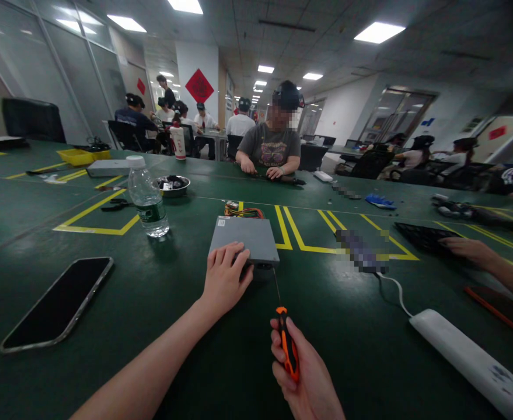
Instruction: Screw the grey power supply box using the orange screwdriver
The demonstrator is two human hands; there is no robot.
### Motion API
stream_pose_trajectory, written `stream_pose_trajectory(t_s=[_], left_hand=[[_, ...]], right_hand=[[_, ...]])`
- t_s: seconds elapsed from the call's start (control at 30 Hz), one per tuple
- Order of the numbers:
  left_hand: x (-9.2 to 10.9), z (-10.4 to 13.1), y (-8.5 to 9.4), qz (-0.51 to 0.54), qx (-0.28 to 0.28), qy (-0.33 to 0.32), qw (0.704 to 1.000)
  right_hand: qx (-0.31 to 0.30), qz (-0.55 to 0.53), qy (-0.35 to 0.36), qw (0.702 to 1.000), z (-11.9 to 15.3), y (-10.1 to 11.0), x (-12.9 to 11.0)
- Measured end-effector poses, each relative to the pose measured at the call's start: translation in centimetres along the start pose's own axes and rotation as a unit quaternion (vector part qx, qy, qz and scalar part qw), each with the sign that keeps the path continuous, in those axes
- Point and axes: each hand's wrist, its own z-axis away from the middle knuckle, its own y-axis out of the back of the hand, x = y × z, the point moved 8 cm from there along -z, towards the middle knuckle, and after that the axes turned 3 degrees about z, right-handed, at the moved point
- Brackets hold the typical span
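Note:
A grey metal computer power supply (250,233) lies on the green table in front of me. Its bundle of coloured cables (247,213) comes out at the far side. My left hand (224,279) grips the near left part of the box, fingers on its top and thumb by the near face. In my right hand (304,367) is a screwdriver (288,344) with an orange and black handle. Its thin shaft points away from me, and the tip is at the near right corner of the box; whether it sits in a screw is too small to tell.
A water bottle (146,201) and a phone (59,303) are to the left. Behind the bottle stands a metal bowl (173,185). On the right lies a white power strip (466,356) with a cable. A neighbour's hand (473,254) touches a black object; another person (274,140) works opposite.

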Motion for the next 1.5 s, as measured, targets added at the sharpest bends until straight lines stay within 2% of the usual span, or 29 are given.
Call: stream_pose_trajectory(t_s=[0.17, 0.37, 0.47, 0.57, 0.7, 0.77, 0.83, 0.93, 1.0, 1.1, 1.2, 1.37, 1.5], left_hand=[[0.0, 0.0, 0.0, -0.001, 0.002, 0.003, 1.0], [-0.1, -0.1, 0.1, 0.006, 0.007, 0.003, 1.0], [-0.1, 0.0, 0.1, 0.008, 0.009, 0.002, 1.0], [0.0, 0.0, 0.2, 0.009, 0.01, 0.0, 1.0], [0.0, -0.1, 0.2, 0.008, 0.006, -0.002, 1.0], [0.0, -0.1, 0.2, 0.008, 0.011, -0.001, 1.0], [0.0, -0.1, 0.3, 0.007, 0.014, -0.002, 1.0], [0.0, -0.1, 0.2, 0.005, 0.012, -0.002, 1.0], [0.0, -0.1, 0.2, 0.003, 0.01, -0.003, 1.0], [0.0, 0.0, 0.1, 0.001, 0.008, -0.002, 1.0], [-0.1, 0.0, 0.1, 0.001, 0.006, -0.003, 1.0], [-0.1, 0.0, 0.2, 0.004, 0.008, -0.003, 1.0], [0.0, 0.0, 0.2, 0.002, 0.008, -0.008, 1.0]], right_hand=[[0.01, 0.004, 0.013, 1.0, -0.1, 0.0, 0.1], [0.011, 0.045, 0.058, 0.997, 1.0, -0.4, -1.0], [0.028, 0.048, 0.046, 0.997, 1.1, 0.1, -1.2], [0.015, 0.083, 0.038, 0.996, 0.7, 0.2, -0.9], [0.002, 0.174, 0.112, 0.978, 0.2, 0.4, -0.8], [0.003, 0.294, 0.185, 0.938, 0.3, 0.5, -1.2], [0.019, 0.416, 0.285, 0.863, 0.9, 0.6, -2.2], [0.001, 0.523, 0.419, 0.742, 2.3, -0.2, -3.2], [-0.006, 0.583, 0.458, 0.671, 2.9, -0.8, -3.2], [0.025, 0.639, 0.496, 0.588, 3.7, -1.7, -3.4], [0.009, 0.652, 0.537, 0.535, 4.4, -2.9, -3.3], [-0.097, 0.678, 0.555, 0.473, 4.7, -3.9, -3.1], [-0.186, 0.713, 0.549, 0.395, 5.0, -4.4, -2.9]])
